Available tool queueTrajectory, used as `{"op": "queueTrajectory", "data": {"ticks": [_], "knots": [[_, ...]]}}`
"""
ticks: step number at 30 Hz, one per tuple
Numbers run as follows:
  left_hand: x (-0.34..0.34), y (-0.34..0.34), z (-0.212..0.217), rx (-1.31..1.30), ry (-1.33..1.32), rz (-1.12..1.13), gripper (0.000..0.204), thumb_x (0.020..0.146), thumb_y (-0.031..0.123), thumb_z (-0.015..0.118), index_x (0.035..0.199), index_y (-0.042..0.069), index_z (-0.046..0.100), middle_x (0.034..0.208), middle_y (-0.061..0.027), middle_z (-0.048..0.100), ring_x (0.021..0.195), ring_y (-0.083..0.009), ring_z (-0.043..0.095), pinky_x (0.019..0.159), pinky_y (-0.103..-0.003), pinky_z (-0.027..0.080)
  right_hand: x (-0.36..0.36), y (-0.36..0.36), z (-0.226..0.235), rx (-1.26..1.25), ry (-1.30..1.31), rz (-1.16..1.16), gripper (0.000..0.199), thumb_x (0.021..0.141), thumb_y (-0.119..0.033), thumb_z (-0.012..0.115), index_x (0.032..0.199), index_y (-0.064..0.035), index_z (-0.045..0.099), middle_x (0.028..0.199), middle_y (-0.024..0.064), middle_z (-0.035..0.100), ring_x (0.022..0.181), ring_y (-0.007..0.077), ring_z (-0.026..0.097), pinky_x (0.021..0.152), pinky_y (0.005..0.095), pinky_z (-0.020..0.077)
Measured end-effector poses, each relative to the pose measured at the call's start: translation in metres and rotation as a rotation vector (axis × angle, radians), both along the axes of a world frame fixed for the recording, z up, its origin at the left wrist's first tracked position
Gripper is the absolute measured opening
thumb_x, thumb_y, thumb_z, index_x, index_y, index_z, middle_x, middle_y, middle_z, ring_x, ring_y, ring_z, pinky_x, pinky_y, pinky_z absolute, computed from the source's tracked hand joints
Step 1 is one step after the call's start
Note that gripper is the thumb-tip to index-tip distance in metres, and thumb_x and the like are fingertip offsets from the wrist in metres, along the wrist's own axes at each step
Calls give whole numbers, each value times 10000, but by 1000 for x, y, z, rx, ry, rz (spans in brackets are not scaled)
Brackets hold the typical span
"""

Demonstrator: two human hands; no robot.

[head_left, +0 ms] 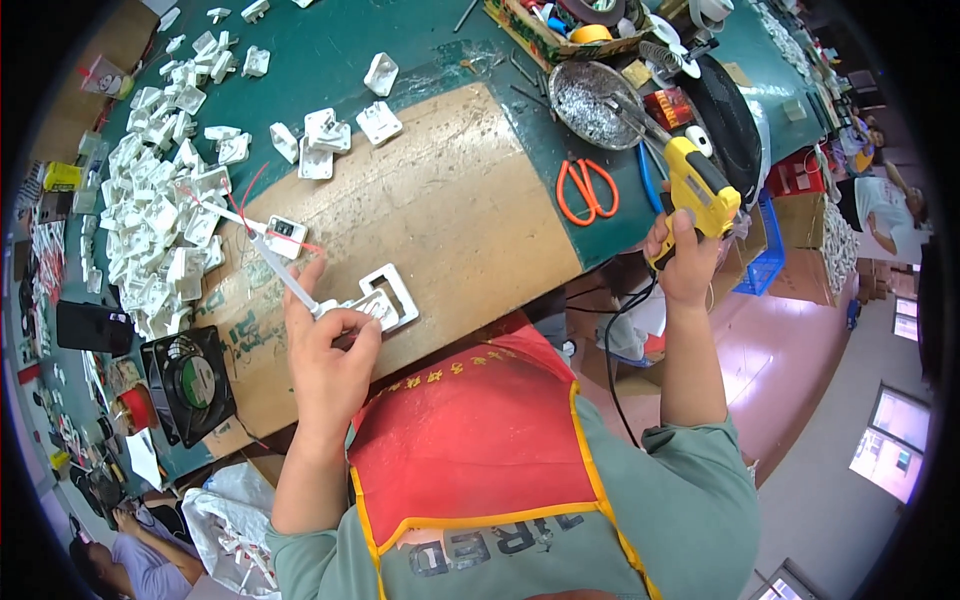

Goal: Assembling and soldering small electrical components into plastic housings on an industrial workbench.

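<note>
My left hand (332,345) is over the cardboard, thumb and forefinger closed in a pinch on a white cable (275,262). The cable's far end has thin red and white wires splayed out beside a small white housing with a dark insert (285,236). Under my fingers lies a white plastic frame (402,298) with a rectangular opening; whether I grip it too I cannot tell. My right hand (688,262) is wrapped round a yellow and black soldering gun (704,188). The gun's tip end reaches over a round metal dish (592,106) of silvery bits.
A heap of white plastic housings (150,200) covers the left side. Orange-handled scissors (587,190) lie right of the cardboard sheet (470,190). A black fan (190,385) stands at the near left. A box of tools (565,40) sits at the back. People are visible at both sides.
</note>
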State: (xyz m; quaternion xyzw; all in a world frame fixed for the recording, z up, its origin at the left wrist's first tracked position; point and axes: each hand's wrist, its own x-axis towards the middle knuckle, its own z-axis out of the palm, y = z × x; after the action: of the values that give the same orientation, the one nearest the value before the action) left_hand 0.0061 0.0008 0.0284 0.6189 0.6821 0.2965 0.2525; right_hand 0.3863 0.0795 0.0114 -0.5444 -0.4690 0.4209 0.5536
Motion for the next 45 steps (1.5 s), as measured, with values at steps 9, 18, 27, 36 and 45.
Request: {"op": "queueTrajectory", "data": {"ticks": [9,18,27,36,45], "knots": [[2,0,1,-21,-64,40,28,725,45,697,732,43,669,1432,-183,410,1372,-360,323,923,-344,476,2,43,-10,-235,555,67,581,950,-516,482,1188,11,538,714,14,462,637,144,519,552,281,451],[-5,2,-5,49,-2,-48,143,727,91,740,831,55,649,1408,-183,448,1374,-383,329,1086,-434,307,-9,63,-9,-337,272,-98,388,906,-403,648,914,-31,540,797,82,597,650,171,617,564,294,541],[-14,1,-5,81,-28,-106,235,705,137,792,883,79,652,1375,-208,437,1323,-406,352,1056,-467,340,-17,33,1,-191,279,-108,415,972,-265,554,1226,60,509,1137,199,604,998,257,636,820,354,548],[-11,-2,-10,97,-63,-72,70,738,91,739,767,64,682,1377,-203,447,1346,-416,327,1075,-477,310,4,42,-17,-204,302,-124,352,948,-202,585,1183,49,512,1105,196,613,962,272,638,850,402,532],[-14,2,-10,107,43,-86,60,734,105,721,754,69,678,1397,-168,465,1368,-391,337,1079,-434,319,-65,-46,-10,-142,689,503,658,847,-346,638,1361,-42,360,826,32,460,629,139,466,563,273,413]]}}
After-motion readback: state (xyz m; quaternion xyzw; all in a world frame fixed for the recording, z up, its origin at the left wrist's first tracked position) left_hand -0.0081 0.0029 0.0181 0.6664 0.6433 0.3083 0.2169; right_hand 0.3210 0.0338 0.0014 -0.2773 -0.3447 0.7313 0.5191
